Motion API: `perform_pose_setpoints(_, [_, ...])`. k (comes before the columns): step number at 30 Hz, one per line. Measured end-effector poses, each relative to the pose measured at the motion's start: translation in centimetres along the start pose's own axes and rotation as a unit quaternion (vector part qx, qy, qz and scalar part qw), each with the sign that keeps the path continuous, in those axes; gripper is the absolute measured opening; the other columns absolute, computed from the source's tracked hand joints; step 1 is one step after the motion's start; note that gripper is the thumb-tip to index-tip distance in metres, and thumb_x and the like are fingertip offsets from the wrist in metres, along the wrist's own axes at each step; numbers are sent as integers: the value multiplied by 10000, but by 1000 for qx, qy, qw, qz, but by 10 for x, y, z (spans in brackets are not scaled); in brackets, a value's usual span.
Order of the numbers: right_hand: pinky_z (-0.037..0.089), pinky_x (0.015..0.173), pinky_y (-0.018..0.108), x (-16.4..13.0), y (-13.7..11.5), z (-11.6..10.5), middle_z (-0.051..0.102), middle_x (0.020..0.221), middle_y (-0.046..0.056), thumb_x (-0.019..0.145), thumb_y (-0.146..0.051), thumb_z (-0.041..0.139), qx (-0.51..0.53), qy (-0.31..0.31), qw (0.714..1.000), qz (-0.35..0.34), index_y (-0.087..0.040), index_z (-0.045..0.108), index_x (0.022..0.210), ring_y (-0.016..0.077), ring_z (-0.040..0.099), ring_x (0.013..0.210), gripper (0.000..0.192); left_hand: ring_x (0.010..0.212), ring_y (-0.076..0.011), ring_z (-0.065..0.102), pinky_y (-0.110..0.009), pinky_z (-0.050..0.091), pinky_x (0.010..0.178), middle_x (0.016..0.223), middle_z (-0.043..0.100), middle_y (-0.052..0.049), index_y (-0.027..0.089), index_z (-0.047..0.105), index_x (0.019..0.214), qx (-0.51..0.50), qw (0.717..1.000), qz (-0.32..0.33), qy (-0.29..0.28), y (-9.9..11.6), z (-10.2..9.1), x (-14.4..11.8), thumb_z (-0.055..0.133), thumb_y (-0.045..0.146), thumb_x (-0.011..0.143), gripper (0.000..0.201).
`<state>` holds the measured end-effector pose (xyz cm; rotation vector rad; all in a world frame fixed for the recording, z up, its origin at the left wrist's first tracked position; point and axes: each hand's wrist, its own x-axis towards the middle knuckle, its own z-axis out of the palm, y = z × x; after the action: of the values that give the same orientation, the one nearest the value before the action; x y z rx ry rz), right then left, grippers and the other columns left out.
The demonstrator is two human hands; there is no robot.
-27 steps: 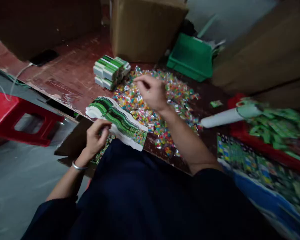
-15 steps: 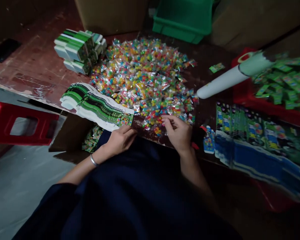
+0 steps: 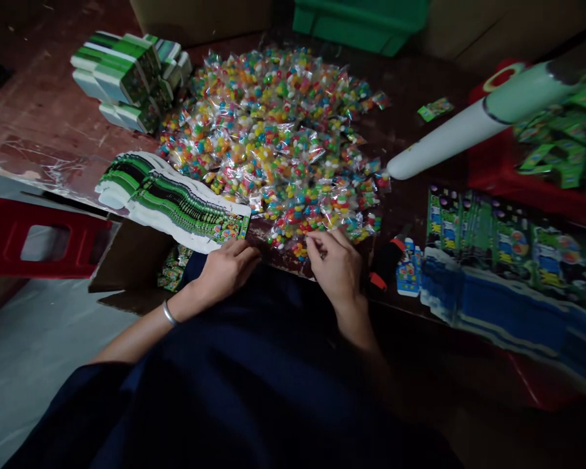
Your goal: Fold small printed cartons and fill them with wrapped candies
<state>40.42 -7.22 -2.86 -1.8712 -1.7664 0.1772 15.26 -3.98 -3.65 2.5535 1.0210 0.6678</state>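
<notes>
A large heap of small clear packets of coloured candies [image 3: 273,143] lies on the dark red table. My right hand [image 3: 336,267] is at the heap's near edge, thumb and forefinger drawn together beside a candy packet [image 3: 300,250]. Whether that packet is in the fingers cannot be made out. My left hand [image 3: 229,270], with a silver bangle on the wrist, is curled at the table edge. Its knuckles are up against the near end of a fanned row of flat green printed cartons [image 3: 180,202]. Whatever its fingertips may hold is hidden.
Stacked green-and-white carton bundles [image 3: 127,78] sit back left. A green bin [image 3: 361,26] stands behind the heap. A white tube [image 3: 444,140] slants in from the right. Rightward are a cutter with red ends [image 3: 378,280], fanned blue cartons [image 3: 508,299] and a red crate [image 3: 493,153]. An open cardboard box [image 3: 127,257] is below left.
The view has shifted, so the table's things sit a little higher and mostly further left. My right fingertips have come down closer to the near candy packet. My left hand stays beside the green cartons.
</notes>
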Motion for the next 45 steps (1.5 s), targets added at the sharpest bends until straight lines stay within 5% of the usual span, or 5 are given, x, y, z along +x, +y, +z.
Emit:
perform_pose_setpoints(12, [620,902,421,7,-37,18,765,1044,100,1001,-327,653,84,-41,986,-141,-208,751,1115,265,731,997,192,964,-262,644,-387,545,828,1102,768,-127,155,739,1103,148,985,-67,52,-34,-35,-23,559,241,1039,210])
perform_pose_setpoints(18, [541,1110,583,21,-83,54,635,1475,191,810,-351,886,39,-167,957,-236,-154,620,1383,389,553,1395,661,1173,-324,622,-457,504,913,1301,753,-137,173,735,1242,164,975,-145,35,-53,-39,-22,561,287,1045,286])
perform_pose_setpoints(26, [660,951,472,3,-69,60,807,1207,82,967,-152,653,132,-72,951,-271,-251,769,1085,273,756,1141,193,903,-245,684,-411,534,858,993,807,-111,177,756,959,-52,968,-209,129,-40,-49,-18,600,335,1020,230])
perform_pose_setpoints(35, [692,871,399,-15,-69,23,820,1179,4,963,-190,675,156,16,933,-323,-334,778,1130,237,794,1049,244,1022,-319,779,-404,623,829,1030,806,-180,138,739,1058,-716,628,-302,-38,-11,-41,12,632,698,916,587])
perform_pose_setpoints(45, [580,658,279,2,-69,-5,657,730,-53,991,-382,652,290,-135,940,-118,-263,552,1443,135,632,622,477,901,-266,774,-383,611,818,984,808,-133,199,800,1177,-653,719,-214,-101,-8,-43,16,818,608,815,547])
